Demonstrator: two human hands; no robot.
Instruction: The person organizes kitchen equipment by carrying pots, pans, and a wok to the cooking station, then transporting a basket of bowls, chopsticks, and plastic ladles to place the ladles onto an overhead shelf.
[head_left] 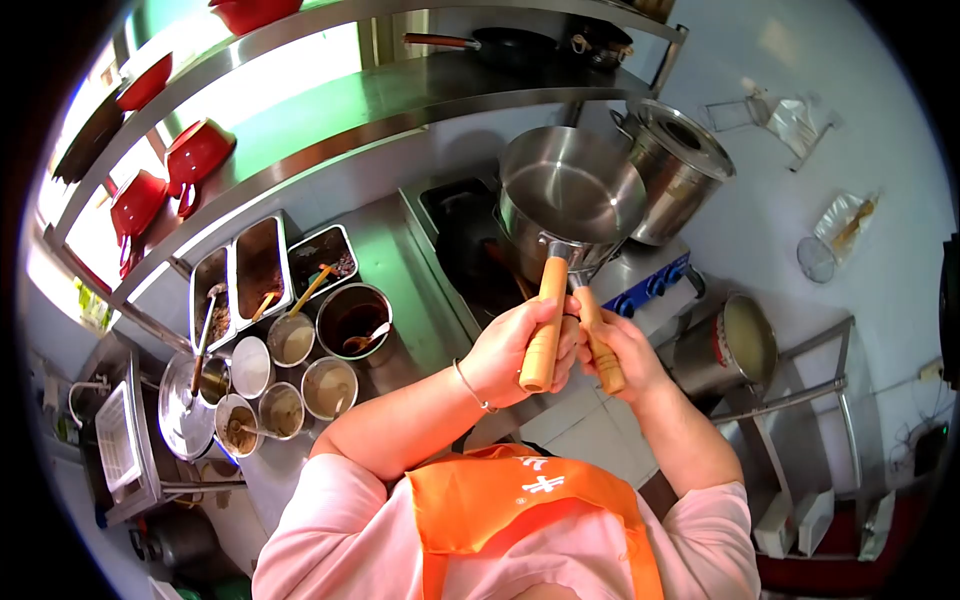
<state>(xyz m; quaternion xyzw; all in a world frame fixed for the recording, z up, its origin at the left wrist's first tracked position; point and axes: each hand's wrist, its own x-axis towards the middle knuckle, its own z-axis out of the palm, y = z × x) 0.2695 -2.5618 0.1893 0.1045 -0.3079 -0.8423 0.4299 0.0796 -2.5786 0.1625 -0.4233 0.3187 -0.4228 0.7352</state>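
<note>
A steel saucepan (pixel 573 190) with a wooden handle is at the upper middle of the head view, its wide inside facing me. My left hand (pixel 513 345) is closed around that handle. My right hand (pixel 632 352) grips a second wooden handle (pixel 604 360) just to the right. This one appears to belong to another pan under or behind the saucepan; most of that pan is hidden. Both hands are close together, with the handle ends pointing toward me. A dark wok (pixel 470 255) sits on the stove to the left of the saucepan.
A lidded steel stockpot (pixel 668 180) stands behind right, near blue stove knobs (pixel 640 293). Left on the counter are rectangular steel pans (pixel 262 262), several tubs (pixel 330 388) and a pot of dark sauce (pixel 354 318). A metal shelf (pixel 400 100) crosses above. Another pot (pixel 748 345) stands right.
</note>
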